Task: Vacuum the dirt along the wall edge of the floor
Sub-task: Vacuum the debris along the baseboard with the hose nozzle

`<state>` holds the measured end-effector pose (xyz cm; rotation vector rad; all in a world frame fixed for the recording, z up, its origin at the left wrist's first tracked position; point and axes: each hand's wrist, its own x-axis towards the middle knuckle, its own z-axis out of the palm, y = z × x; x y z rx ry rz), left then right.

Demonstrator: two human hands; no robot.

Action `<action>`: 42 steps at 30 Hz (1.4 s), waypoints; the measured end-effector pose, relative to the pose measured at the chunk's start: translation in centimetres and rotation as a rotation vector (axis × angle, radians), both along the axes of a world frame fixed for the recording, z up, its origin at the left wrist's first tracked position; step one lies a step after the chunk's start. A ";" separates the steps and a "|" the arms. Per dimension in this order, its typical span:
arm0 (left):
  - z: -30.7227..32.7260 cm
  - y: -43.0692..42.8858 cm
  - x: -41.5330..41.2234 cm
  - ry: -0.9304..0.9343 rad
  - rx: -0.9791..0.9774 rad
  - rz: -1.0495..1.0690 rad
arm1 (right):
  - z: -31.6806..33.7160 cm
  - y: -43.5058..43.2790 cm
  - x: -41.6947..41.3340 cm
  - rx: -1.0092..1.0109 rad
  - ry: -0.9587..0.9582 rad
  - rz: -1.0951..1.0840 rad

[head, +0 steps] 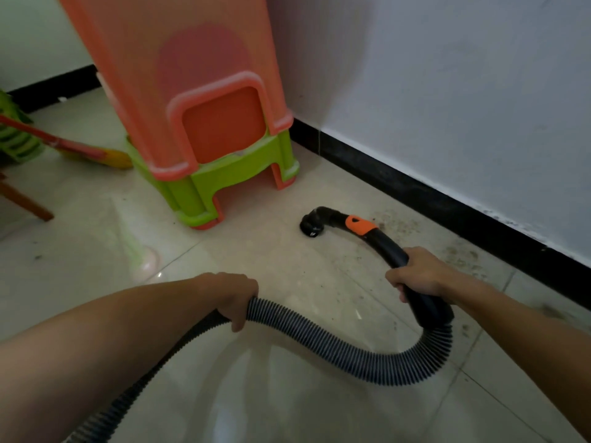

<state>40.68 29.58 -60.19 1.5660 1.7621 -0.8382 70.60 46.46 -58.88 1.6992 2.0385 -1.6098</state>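
A black curved vacuum handle [385, 239] with an orange band ends in a round nozzle [311, 226] that rests mouth-down on the pale tiled floor. My right hand [419, 273] is closed around the handle's rear part. Its ribbed grey hose [335, 343] loops back across the floor to my left hand [235, 297], which grips it from above. Dark dirt specks [460, 251] lie scattered along the black skirting board [447, 203], to the right of and behind the nozzle.
A stack of orange and green plastic stools [208, 139] stands just left of the nozzle, near the wall corner. A red-handled broom [92, 153] lies further left beside green stools [16, 135]. A wooden leg [25, 199] shows at the left edge.
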 end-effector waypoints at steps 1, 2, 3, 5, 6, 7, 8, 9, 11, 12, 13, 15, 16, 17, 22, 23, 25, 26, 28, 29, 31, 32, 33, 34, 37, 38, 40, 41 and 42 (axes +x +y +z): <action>-0.1 -0.2 0.2 -0.022 -0.015 0.013 | 0.3 0.2 0.7 -0.041 -0.011 0.030; -0.1 -0.3 0.6 -0.042 -0.034 0.019 | 0.6 0.6 1.6 -0.056 -0.031 0.050; -0.2 -0.4 1.0 -0.059 -0.047 0.021 | 1.1 1.1 2.6 -0.047 -0.055 0.052; -0.3 -0.4 1.9 -0.084 -0.048 0.023 | 1.9 2.2 4.5 -0.006 -0.108 0.042; -0.4 -0.2 2.3 -0.099 -0.046 0.021 | 2.3 2.4 5.3 -0.006 -0.134 0.059; -0.5 0.0 2.9 -0.113 -0.050 0.013 | 2.6 2.4 5.8 -0.035 -0.154 0.094; -0.6 0.2 3.5 -0.123 -0.058 0.002 | 2.9 2.0 5.9 -0.087 -0.167 0.138; -0.6 0.4 4.1 -0.125 -0.070 -0.011 | 3.0 1.6 5.8 -0.132 -0.179 0.187; -0.6 0.7 4.7 -0.106 -0.090 -0.044 | 2.8 0.7 5.2 -0.111 -0.192 0.245; -0.4 0.7 4.6 -0.090 -0.092 -0.056 | 2.5 0.4 4.9 -0.045 -0.185 0.241; -0.3 0.6 4.3 -0.076 -0.091 -0.057 | 2.2 0.1 4.7 0.030 -0.176 0.225; -0.2 -0.2 3.3 -0.059 -0.094 -0.032 | 1.8 -0.4 4.3 0.074 -0.149 0.213; -0.1 -0.7 3.1 -0.053 -0.114 -0.022 | 1.8 -0.7 3.9 0.039 -0.139 0.240; -0.1 -1.2 3.0 -0.040 -0.147 -0.020 | 1.7 -1.1 3.5 -0.011 -0.130 0.284; 0.5 -2.9 2.2 0.043 -0.222 -0.010 | 0.9 -2.5 1.1 -0.012 -0.056 0.318; 0.6 -3.0 1.9 0.043 -0.216 0.003 | 0.7 -2.8 0.8 -0.022 -0.051 0.336; 0.7 -3.1 1.7 0.043 -0.220 0.004 | 0.6 -3.2 0.3 -0.087 -0.065 0.418; 0.7 -3.1 1.9 0.044 -0.222 -0.005 | 0.6 -3.2 0.3 -0.112 -0.076 0.444; 0.7 -2.5 2.3 0.041 -0.204 -0.024 | 0.8 -2.8 0.5 -0.093 -0.097 0.424; 0.7 -2.1 2.4 0.032 -0.182 -0.028 | 1.0 -2.3 0.9 -0.048 -0.108 0.380; 0.9 -0.8 2.6 0.008 -0.121 -0.033 | 1.4 -0.9 2.4 0.094 -0.141 0.248; 1.1 -0.1 2.7 -0.003 -0.089 -0.036 | 1.6 -0.1 3.3 0.166 -0.151 0.167; 1.3 0.7 2.9 -0.008 -0.058 -0.044 | 1.9 0.7 4.3 0.227 -0.145 0.082; 1.5 1.4 3.1 -0.007 -0.027 -0.055 | 2.1 1.5 5.2 0.272 -0.126 0.001; 2.1 3.1 3.7 -0.006 0.051 -0.052 | 2.9 3.7 7.0 0.358 -0.105 -0.156; 2.2 3.6 4.1 -0.012 0.064 -0.051 | 3.0 4.1 7.4 0.365 -0.117 -0.179; 2.3 4.3 4.8 -0.020 0.071 -0.061 | 2.7 4.6 7.8 0.358 -0.148 -0.208; 2.3 4.6 5.1 -0.023 0.074 -0.066 | 2.4 4.8 7.8 0.364 -0.179 -0.210; 2.2 4.8 5.4 -0.022 0.076 -0.073 | 2.0 4.9 7.7 0.377 -0.222 -0.199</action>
